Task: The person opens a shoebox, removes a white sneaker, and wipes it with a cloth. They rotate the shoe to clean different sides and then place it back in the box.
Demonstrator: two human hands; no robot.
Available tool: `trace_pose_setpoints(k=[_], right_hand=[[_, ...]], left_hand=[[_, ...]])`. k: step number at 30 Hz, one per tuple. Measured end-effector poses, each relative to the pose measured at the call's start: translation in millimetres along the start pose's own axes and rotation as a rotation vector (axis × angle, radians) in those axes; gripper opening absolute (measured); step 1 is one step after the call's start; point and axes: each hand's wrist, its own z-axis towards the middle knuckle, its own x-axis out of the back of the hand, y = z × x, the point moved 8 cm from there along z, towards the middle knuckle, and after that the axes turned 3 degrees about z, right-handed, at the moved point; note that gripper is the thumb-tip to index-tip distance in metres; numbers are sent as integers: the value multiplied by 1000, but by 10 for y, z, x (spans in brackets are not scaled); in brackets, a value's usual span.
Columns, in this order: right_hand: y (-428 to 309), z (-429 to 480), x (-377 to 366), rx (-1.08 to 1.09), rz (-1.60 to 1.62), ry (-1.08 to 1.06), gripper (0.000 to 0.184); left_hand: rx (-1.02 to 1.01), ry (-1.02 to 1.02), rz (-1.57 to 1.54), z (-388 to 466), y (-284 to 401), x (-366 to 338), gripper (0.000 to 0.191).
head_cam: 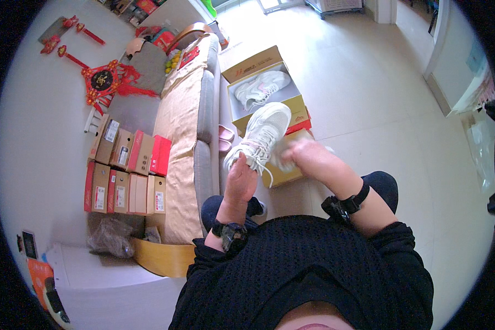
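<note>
My left hand (242, 180) grips a white lace-up sneaker (266, 128) at its heel end, with the thumb at the shoe's opening and the toe pointing away from me. One loose lace hangs over the shoe's right side. Beside the sneaker, my right hand (303, 156) is blurred and closed around a pale, soft-looking thing (284, 159), too smeared to name for sure. Just beyond, a matching white sneaker (264, 88) with pink trim lies in an open cardboard shoebox (295, 108). Another box (280, 178) is partly hidden beneath my hands.
To the left runs a sofa (181, 136) under a beige cover, with several stacked shoeboxes (126, 185) on it. Pink slippers (226, 138) stand on the floor by its edge. A red knotted ornament (102, 80) hangs on the wall. Pale floor tiles (379, 107) extend to the right.
</note>
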Motion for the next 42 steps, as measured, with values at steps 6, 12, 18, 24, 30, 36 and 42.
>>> trace_pose_setpoints(k=[6,12,18,24,30,36,42], right_hand=[[-82,-8,127,94,102,157,42],[-466,-481,808,372,85,961,35],[-215,-12,-305,107,-12,-173,23],[51,-199,507,-72,71,623,43],[49,-341,811,75,361,908,46],[-85,-51,-65,22,169,22,36],[296,-151,143,-256,193,132,39]], left_hand=[[-42,-21,90,12,95,-22,76],[46,-93,27,-21,-75,-84,78],[-38,-47,-35,21,78,-63,77],[63,122,-130,-36,68,155,59],[133,-4,-171,-47,-63,179,55],[203,155,-201,-45,-214,402,52],[117,50,-258,27,-95,233,55]])
